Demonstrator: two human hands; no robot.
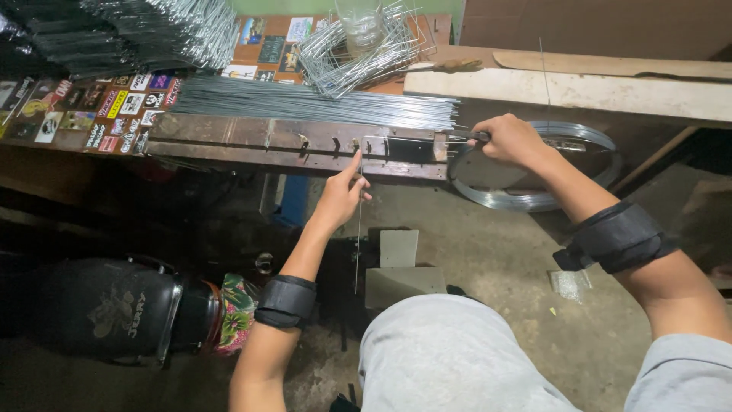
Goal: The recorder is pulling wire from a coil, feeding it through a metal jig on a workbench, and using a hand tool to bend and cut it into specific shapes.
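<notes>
Two bare hands work at the edge of a long wooden worktop, each forearm wrapped in a black strap. Nearest, below the left elbow, a dark rounded container lies on the floor beside a scrap of flowered cloth. Between the arms, on the concrete floor, sit two grey flat blocks.

Reaching forward with its forearm nearly straight, the left hand pinches a thin steel wire between thumb and fingers; the wire hangs straight down from that hand and bends over at the worktop's edge, running right along a metal jig. Further right, the right hand is bent inward at the wrist, closed around a dark tool handle at the jig's end. Just beyond and under that hand lies a coil of wire.

Past both hands, a sheaf of straight cut wires lies across the worktop. Left of the left hand, small rectangular stickers in red, yellow, black and white cover the surface. Farther off, more picture cards sit beside a heap of bent wire frames, and dark stacks of wire pieces fill the far left.
</notes>
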